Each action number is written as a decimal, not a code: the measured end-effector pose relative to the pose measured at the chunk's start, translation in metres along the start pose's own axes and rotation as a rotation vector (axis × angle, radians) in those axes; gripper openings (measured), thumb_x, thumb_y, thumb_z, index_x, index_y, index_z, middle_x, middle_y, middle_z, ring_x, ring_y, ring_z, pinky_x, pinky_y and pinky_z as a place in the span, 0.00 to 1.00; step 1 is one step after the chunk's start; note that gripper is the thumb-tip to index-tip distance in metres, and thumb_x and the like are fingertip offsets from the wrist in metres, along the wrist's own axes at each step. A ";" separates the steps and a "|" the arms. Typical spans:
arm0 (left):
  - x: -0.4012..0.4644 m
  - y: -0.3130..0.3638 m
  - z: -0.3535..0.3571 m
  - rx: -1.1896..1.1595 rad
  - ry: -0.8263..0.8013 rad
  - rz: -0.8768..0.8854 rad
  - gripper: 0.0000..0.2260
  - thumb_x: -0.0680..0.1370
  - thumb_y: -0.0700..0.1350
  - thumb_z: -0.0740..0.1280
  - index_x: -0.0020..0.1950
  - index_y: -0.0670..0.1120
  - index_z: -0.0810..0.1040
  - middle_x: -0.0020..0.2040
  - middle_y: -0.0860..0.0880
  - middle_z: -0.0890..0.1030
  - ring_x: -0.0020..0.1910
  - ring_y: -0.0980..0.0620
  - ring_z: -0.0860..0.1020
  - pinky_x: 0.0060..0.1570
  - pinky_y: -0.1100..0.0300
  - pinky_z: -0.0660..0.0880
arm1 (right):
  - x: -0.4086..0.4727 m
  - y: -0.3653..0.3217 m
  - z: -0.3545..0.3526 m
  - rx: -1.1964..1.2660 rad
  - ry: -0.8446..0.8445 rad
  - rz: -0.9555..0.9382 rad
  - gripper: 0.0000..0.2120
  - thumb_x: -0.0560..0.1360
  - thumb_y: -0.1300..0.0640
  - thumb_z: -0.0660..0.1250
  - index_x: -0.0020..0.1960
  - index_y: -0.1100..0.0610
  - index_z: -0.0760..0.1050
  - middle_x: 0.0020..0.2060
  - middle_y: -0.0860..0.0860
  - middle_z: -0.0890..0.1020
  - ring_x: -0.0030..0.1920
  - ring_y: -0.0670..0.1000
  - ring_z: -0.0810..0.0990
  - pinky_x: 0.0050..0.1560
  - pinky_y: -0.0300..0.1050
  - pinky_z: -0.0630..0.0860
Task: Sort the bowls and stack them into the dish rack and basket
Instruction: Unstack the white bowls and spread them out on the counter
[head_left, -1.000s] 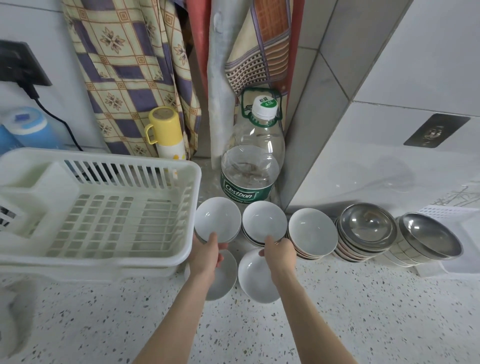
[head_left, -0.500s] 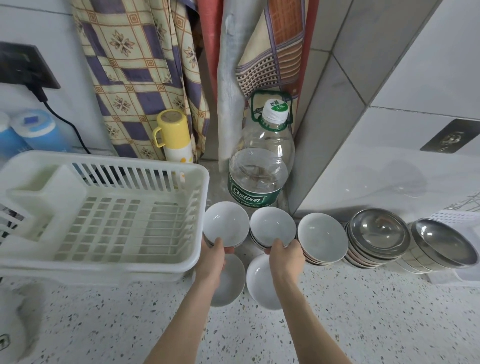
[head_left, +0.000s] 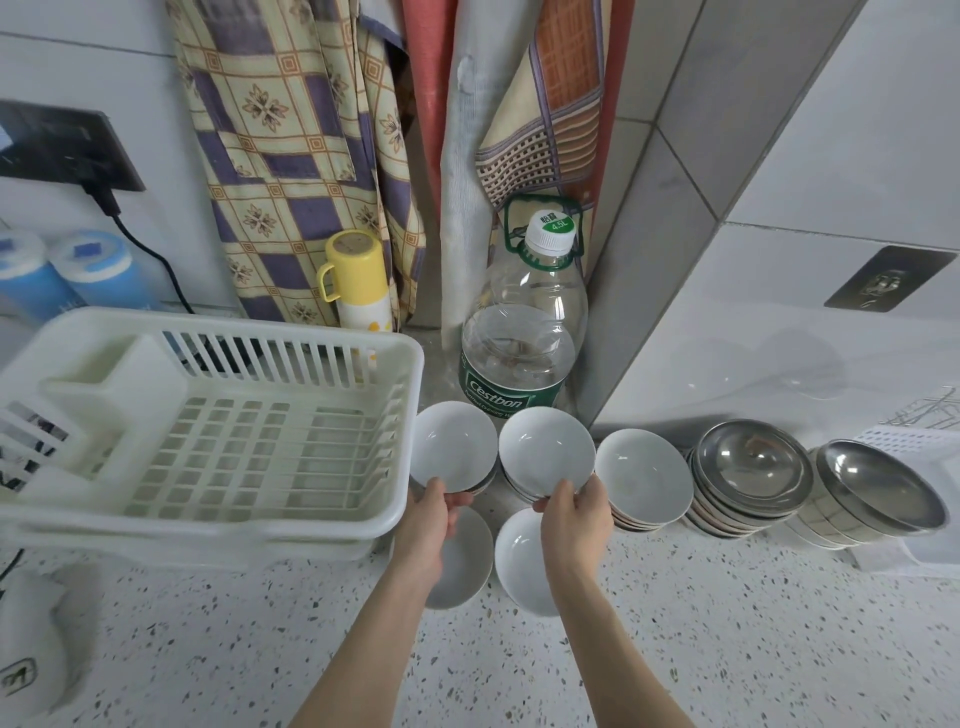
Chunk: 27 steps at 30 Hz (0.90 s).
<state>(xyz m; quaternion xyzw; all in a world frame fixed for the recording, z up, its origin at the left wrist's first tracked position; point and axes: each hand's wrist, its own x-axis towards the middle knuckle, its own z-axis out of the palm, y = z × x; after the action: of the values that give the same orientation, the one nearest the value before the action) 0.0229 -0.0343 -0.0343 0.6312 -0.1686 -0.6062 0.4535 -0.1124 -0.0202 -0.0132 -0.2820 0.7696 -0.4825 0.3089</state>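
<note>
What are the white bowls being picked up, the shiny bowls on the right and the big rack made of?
White bowls: probably glazed ceramic, possibly melamine; smooth white with a soft sheen. Shiny bowls: almost certainly stainless steel; grey, mirror-like, with bright highlights. Dish rack: moulded plastic, cream-white and matte, with thin slats and rounded edges.

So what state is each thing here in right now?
Left hand: grips white bowl.
Right hand: grips second white bowl.
Dish rack: holds no bowls.
Water bottle: upright, capped, partly filled.
Steel bowls: stacked.
</note>
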 end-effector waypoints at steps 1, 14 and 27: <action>-0.002 0.000 -0.001 -0.008 -0.004 -0.010 0.07 0.80 0.38 0.58 0.48 0.45 0.75 0.30 0.49 0.82 0.20 0.60 0.65 0.25 0.66 0.62 | -0.002 0.000 -0.002 0.020 -0.006 -0.006 0.08 0.76 0.63 0.56 0.50 0.57 0.73 0.34 0.55 0.83 0.30 0.39 0.79 0.34 0.39 0.67; -0.058 -0.009 -0.010 -0.104 -0.174 0.141 0.24 0.79 0.35 0.59 0.65 0.63 0.66 0.35 0.41 0.81 0.23 0.55 0.65 0.21 0.66 0.61 | -0.045 0.016 -0.053 0.186 0.021 -0.063 0.15 0.76 0.64 0.56 0.57 0.53 0.76 0.32 0.52 0.82 0.30 0.42 0.79 0.38 0.46 0.74; -0.148 -0.075 -0.049 -0.057 -0.148 0.155 0.28 0.81 0.37 0.58 0.60 0.74 0.65 0.31 0.45 0.81 0.24 0.56 0.67 0.23 0.64 0.63 | -0.091 0.057 -0.127 0.191 -0.117 -0.007 0.13 0.76 0.62 0.57 0.54 0.52 0.75 0.36 0.56 0.82 0.28 0.41 0.78 0.24 0.33 0.69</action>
<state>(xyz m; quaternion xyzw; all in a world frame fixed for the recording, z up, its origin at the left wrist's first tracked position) 0.0119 0.1368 -0.0089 0.5567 -0.2324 -0.6188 0.5032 -0.1556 0.1400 -0.0035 -0.2814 0.7000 -0.5373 0.3770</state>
